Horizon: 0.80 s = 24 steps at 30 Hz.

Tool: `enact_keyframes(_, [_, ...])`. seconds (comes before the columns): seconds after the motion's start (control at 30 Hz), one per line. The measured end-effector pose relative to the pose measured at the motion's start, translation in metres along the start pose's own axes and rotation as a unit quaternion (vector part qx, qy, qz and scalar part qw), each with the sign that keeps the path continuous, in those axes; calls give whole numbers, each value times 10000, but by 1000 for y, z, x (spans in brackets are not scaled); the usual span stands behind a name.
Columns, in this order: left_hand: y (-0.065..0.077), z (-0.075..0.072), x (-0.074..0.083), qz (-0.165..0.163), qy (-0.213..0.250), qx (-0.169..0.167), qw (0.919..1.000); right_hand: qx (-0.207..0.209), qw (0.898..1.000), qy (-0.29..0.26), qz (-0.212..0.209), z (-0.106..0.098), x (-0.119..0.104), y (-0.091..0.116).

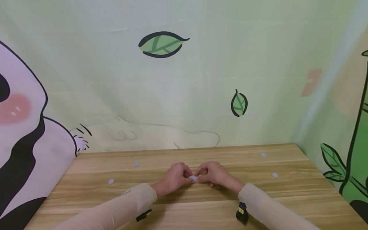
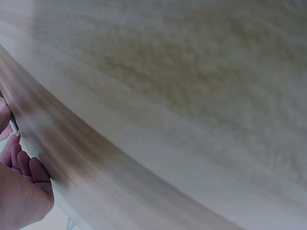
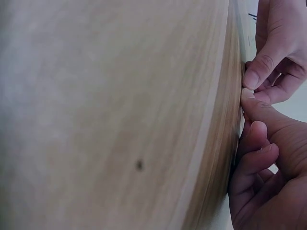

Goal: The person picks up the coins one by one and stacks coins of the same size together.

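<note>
In the head view, a small whitish piece [image 1: 193,177] lies between both hands, low over the middle of the wooden table [image 1: 184,214]. My left hand [image 1: 174,176] pinches it from the left with thumb and forefinger. From the other side my right hand [image 1: 215,174] pinches it too, its remaining fingers curled beneath. The thumbs nearly meet in the right wrist view, where the left hand [image 3: 278,52] is above and the right hand [image 3: 268,167] below. Fingers cover most of the piece. At the left wrist view's edge, a thin sliver of it [image 2: 15,127] shows between the fingertips.
Several small pale discs lie flat on the table: a near-left disc [image 1: 111,181], a far-left disc [image 1: 136,164], a far-right disc [image 1: 263,154] and a near-right disc [image 1: 275,175]. A printed cloth backdrop [image 1: 201,64] rises behind the table's far edge.
</note>
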State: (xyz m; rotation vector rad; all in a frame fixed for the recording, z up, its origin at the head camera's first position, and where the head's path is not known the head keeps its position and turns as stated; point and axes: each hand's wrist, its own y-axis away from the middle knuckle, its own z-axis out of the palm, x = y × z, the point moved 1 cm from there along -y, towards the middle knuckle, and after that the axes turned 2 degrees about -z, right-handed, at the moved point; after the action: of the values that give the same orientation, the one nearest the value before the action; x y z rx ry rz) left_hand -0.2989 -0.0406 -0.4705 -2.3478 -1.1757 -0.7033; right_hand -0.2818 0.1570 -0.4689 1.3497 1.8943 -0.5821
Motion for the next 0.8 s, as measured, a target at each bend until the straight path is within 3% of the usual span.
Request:
enact_keyframes(0.3, [0, 1, 2, -73, 28, -19, 10000, -202, 9993, -298, -140, -3, 9, 1])
enact_keyframes(0.8, [-3, 1, 4, -46, -10, -125, 9999, -275, 9989, -370, 106, -4, 8, 2])
